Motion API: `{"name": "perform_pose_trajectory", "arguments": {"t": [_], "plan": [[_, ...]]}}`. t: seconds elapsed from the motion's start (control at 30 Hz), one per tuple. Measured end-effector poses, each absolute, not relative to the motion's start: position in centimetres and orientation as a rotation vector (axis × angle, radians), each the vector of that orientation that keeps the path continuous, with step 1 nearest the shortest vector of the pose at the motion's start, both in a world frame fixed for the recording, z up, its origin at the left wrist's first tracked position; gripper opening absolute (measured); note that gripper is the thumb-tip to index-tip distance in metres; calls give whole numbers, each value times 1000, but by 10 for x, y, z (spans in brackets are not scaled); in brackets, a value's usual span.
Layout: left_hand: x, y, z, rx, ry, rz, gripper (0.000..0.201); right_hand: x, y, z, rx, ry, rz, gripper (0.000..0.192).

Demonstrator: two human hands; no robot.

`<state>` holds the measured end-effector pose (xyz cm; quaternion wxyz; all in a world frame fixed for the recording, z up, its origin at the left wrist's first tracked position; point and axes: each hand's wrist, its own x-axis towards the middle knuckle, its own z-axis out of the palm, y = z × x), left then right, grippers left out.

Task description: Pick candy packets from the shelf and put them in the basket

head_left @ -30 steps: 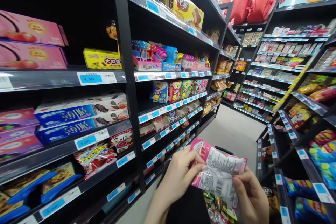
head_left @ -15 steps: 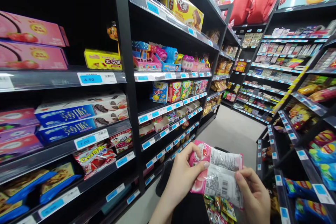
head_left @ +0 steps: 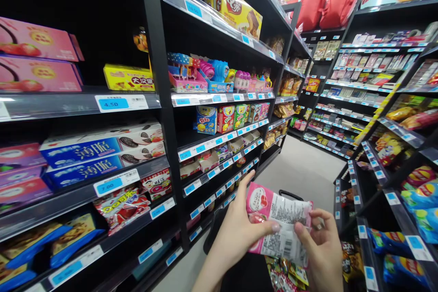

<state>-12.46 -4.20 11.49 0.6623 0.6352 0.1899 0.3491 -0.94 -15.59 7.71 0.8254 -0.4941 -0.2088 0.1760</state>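
In front of me is a pink-and-white candy bag (head_left: 278,221), its printed back with a barcode facing me. My left hand (head_left: 241,228) has the bag's left side, thumb pressed across its face and index finger raised off the edge. The other left fingers are hidden behind it. Around the right edge is my right hand (head_left: 321,242), thumb on the front and fingers bent behind. Below the bag, several small colourful packets (head_left: 285,273) are partly covered by it and my hands.
Tall black shelves (head_left: 169,146) run along the left with boxed snacks, including blue biscuit boxes (head_left: 85,150) and a yellow cake box (head_left: 236,9). Bagged snacks (head_left: 407,273) fill a low rack at right. Grey floor (head_left: 301,164) leads to back shelves with red backpacks (head_left: 342,0) on top.
My left index finger has lifted off the bag and straightened, uncovering its pink printed end. My right hand has shifted slightly left, its fingers more curled at the bag's right edge.
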Motion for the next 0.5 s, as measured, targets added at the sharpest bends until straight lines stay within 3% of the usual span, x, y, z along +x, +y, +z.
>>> {"name": "perform_pose_trajectory", "arguments": {"t": [0.07,0.23,0.4,0.5], "plan": [[-122,-43,114,1504,518,693,88,-12,-155,81,-1062,-452,334,55],[-118,-42,110,1524,577,671,59,-17,-154,89,-1161,-484,329,85],[-122,-34,112,1385,450,659,21,-18,-154,90,-1170,-451,389,82],[-125,-31,114,1318,362,617,22,-14,-156,88,-1110,-414,445,76]]}}
